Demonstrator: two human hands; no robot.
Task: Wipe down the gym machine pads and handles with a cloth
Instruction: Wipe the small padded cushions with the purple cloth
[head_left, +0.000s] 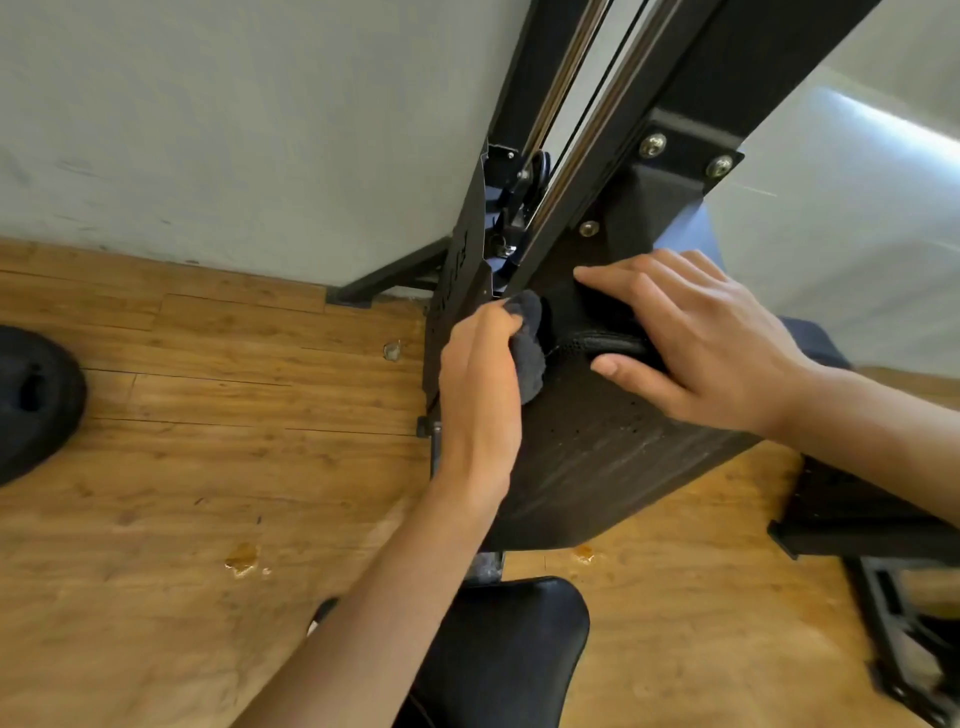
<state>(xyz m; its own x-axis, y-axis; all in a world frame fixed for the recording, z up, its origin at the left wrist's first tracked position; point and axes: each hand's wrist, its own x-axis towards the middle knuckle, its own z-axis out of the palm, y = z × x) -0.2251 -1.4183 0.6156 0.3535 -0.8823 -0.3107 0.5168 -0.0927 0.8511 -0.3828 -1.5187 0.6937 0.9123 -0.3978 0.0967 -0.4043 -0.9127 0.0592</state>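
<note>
Judged midway: the left hand grips a bunched dark grey cloth at the black perforated pad's left edge, the right hand clasping that pad's black woven strap; handles likely remain.

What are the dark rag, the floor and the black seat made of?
The rag looks like fuzzy fabric, maybe terry: it bunches in the left hand. The floor looks like wood planks, or wood-look laminate: grain and seams show. The seat looks like vinyl or leather: smooth, with a dull shine.
</note>
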